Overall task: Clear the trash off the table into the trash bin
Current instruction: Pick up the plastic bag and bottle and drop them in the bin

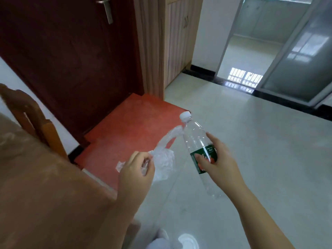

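**Trash in both hands, off the tabletop**

Left hand [136, 169] pinches a crumpled clear plastic bag [164, 159], fingers curled round it. Right hand [217, 162] grips an empty water bottle [195, 139] w/ white cap [185, 115], tilted above the tile floor [251, 159]. Tabletop [36, 177] at left; no trash bin in view. Best: hold firmly, locate bin, drop items one by one. Green label [203, 159]: text too blurred to read.

Two hands show at lower centre: one left hand [136, 169] and one right hand [219, 162]. There is one plastic bottle [195, 141], one plastic wrap [164, 159], one door [71, 60] at upper left, one red mat [129, 126] and one wooden chair [36, 123] at the left edge.
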{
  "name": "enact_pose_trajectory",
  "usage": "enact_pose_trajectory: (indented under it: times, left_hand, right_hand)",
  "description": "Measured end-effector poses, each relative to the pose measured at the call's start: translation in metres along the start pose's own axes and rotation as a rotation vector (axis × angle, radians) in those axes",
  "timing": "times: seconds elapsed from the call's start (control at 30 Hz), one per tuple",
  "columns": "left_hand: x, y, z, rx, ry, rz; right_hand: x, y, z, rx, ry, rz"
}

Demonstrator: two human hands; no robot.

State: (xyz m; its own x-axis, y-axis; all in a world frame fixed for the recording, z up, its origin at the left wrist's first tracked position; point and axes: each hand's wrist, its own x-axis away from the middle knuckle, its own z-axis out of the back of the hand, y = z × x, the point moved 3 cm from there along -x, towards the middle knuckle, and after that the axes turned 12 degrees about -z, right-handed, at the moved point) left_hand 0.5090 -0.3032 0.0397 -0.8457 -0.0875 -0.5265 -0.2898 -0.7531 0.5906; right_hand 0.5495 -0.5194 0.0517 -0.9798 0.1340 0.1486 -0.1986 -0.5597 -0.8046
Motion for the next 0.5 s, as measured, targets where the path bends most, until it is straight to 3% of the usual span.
enact_pose_trajectory:
  times: [0.3, 0.5]
  left_hand:
    - [-0.075, -0.068, -0.049, -0.123, 0.014, 0.16]
    - [-0.158, -0.094, -0.082, -0.177, 0.067, 0.244]
  right_hand:
    - [-0.138, -0.021, -0.037, 0.0, -0.194, 0.023]
    - [-0.255, -0.063, -0.044, 0.048, -0.284, 0.155]
